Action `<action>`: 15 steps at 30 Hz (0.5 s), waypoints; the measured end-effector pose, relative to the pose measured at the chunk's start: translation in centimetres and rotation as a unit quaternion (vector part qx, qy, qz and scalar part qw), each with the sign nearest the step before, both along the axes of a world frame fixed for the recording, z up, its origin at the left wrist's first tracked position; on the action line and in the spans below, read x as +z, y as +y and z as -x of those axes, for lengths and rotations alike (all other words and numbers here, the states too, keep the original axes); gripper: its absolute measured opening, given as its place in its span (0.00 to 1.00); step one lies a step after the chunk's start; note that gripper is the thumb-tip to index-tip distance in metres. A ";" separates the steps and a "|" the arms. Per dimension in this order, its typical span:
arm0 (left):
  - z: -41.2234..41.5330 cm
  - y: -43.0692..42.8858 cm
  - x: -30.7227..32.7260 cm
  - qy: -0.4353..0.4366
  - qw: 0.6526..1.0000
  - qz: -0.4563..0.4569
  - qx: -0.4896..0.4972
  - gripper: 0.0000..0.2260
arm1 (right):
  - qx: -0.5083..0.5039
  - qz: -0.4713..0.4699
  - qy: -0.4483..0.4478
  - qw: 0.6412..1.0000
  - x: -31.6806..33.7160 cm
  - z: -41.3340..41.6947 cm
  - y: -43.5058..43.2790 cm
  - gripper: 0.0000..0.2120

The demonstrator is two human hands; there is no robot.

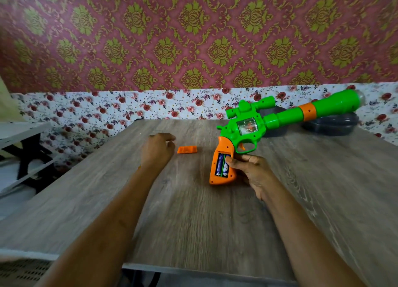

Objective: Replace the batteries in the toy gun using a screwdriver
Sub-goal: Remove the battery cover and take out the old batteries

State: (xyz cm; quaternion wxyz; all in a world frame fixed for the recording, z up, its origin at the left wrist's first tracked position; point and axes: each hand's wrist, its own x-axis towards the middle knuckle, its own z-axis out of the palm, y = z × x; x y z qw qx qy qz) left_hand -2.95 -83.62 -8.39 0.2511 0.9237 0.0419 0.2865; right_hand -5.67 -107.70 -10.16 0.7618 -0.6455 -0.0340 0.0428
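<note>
A green toy gun (280,117) with an orange grip (217,170) lies on the wooden table (193,211), barrel pointing to the far right. The grip's battery compartment stands uncovered, and two blue batteries (221,165) sit inside it. My right hand (252,170) holds the grip from the right, its thumb resting on the batteries. The orange battery cover (187,149) lies loose on the table left of the gun. My left hand (157,148) hovers just left of the cover with fingers loosely curled, holding nothing. No screwdriver is visible.
A dark round container (331,125) stands at the table's far right, behind the barrel. A white and black rack (23,155) stands left of the table. Patterned wallpaper covers the wall behind.
</note>
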 end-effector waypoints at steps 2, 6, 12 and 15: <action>1.9 1.6 0.9 0.034 0.995 -0.044 0.079 0.13 | 0.000 0.004 -0.001 1.000 0.0 0.0 0.1 0.07; 5.3 3.6 0.6 0.211 0.957 -0.110 0.168 0.20 | 0.001 -0.011 0.002 1.000 0.1 0.1 0.2 0.07; 7.3 3.2 -0.6 0.124 0.974 -0.003 0.189 0.06 | 0.010 -0.005 -0.003 1.000 0.2 0.5 0.0 0.06; 7.6 2.1 0.5 -0.066 0.980 0.176 0.071 0.03 | 0.014 -0.002 -0.007 1.000 0.1 0.3 0.0 0.08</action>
